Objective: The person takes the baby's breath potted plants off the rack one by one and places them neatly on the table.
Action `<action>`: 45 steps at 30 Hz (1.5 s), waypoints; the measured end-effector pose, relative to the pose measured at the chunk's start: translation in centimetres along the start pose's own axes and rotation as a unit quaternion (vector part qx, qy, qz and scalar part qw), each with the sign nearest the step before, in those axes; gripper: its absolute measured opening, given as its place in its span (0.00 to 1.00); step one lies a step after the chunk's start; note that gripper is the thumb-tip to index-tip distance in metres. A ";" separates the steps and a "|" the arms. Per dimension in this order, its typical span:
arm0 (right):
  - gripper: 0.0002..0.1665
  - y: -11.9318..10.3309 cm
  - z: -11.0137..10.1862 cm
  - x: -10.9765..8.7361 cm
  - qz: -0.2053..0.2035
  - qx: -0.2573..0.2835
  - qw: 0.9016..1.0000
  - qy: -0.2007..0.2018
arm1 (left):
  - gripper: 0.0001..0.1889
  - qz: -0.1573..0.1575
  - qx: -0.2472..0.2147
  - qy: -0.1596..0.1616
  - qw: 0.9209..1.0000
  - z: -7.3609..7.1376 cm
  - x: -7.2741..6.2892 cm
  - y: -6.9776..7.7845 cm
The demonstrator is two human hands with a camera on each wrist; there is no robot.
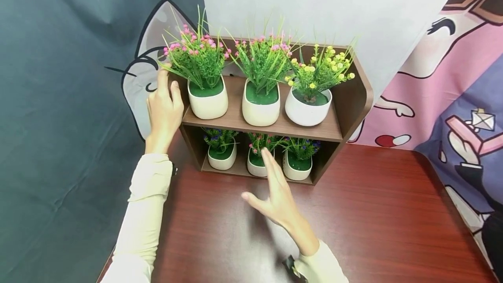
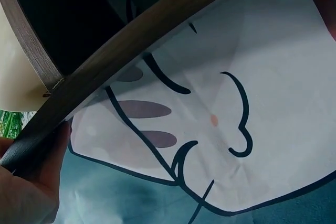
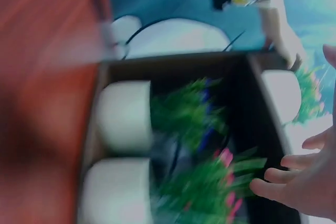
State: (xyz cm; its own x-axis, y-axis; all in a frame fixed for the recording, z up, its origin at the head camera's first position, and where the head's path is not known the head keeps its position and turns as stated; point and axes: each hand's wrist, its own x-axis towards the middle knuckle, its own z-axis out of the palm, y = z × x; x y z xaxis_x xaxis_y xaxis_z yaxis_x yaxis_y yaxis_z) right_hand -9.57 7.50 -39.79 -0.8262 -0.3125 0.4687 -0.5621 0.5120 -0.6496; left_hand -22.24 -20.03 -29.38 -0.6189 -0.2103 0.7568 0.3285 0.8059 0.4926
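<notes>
On the worktop [image 1: 393, 213] stands the shelf [image 1: 355, 93], its left side pinched by the left hand [image 1: 164, 108], probably to steady it. The right hand [image 1: 277, 198], fingers straight, hangs free before it; potted plants [image 1: 261, 107] sit spaced along both tiers, presumably so each shows.

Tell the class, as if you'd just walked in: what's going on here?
A person's left hand grips the left side of a brown two-tier shelf standing on a reddish table. The right hand is open in front of the shelf, holding nothing. Three potted plants stand on the upper tier, two pink-flowered and one yellow-flowered, with three more below.
</notes>
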 end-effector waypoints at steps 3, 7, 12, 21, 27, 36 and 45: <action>0.55 -1.9 0.8 3.0 -0.007 0.023 1.000 0.016 | 0.20 0.000 -0.006 0.002 1.000 0.0 0.0 -0.1; 0.51 -4.2 2.1 7.7 -0.001 0.052 0.997 0.055 | 0.20 -0.002 -0.014 0.006 1.000 0.0 0.0 -0.3; 0.49 -6.8 4.2 13.4 0.004 0.012 0.990 0.140 | 0.20 -0.010 -0.010 0.020 1.000 0.0 -0.3 -0.2; 0.61 -8.2 6.0 19.1 0.119 -0.063 0.982 0.130 | 0.20 -0.009 -0.010 0.023 1.000 0.5 -0.4 0.3; 0.58 -7.0 6.4 19.2 0.132 -0.067 0.978 0.149 | 0.20 -0.021 -0.007 0.004 1.000 0.7 -0.7 0.7; 0.58 -6.4 6.1 17.5 0.093 -0.025 0.981 0.171 | 0.20 -0.015 -0.003 0.024 1.000 0.8 -0.5 0.4; 0.58 -6.0 6.5 15.8 0.055 0.009 0.977 0.206 | 0.21 -0.030 0.001 0.015 0.999 0.6 -0.4 -0.2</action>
State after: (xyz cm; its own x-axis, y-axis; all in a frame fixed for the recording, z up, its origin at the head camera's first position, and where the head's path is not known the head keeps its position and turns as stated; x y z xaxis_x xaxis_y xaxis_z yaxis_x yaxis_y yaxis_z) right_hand -19.52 -5.76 -32.36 -0.7987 0.0930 0.5945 -0.4751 0.5088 -0.7179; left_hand -22.47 -19.76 -29.99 -0.6155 -0.2744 0.7388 0.2908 0.7921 0.5366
